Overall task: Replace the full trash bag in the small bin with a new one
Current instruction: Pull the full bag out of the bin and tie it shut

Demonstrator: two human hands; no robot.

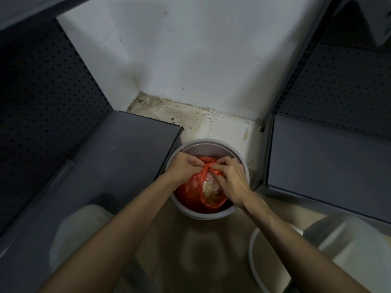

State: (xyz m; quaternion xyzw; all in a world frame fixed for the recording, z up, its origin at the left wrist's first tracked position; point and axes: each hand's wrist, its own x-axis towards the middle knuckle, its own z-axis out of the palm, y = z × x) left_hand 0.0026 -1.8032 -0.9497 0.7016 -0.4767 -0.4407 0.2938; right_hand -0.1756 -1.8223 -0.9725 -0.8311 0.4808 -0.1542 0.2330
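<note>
A small round grey bin [206,142] stands on the floor between two shelf units. Inside it sits a red plastic trash bag [193,187] holding pale rubbish that shows through its open mouth. My left hand [183,167] pinches the bag's upper edge on the left. My right hand [230,177] grips the twisted red handle strip on the right. Both hands meet over the middle of the bin, and the bag's top is pulled taut between them.
Dark grey metal shelves [131,149] with perforated back panels flank the bin on the left and right [330,157]. A white wall and stained floor tiles [190,117] lie behind. A pale container [80,233] sits lower left, a white round rim [254,256] lower right.
</note>
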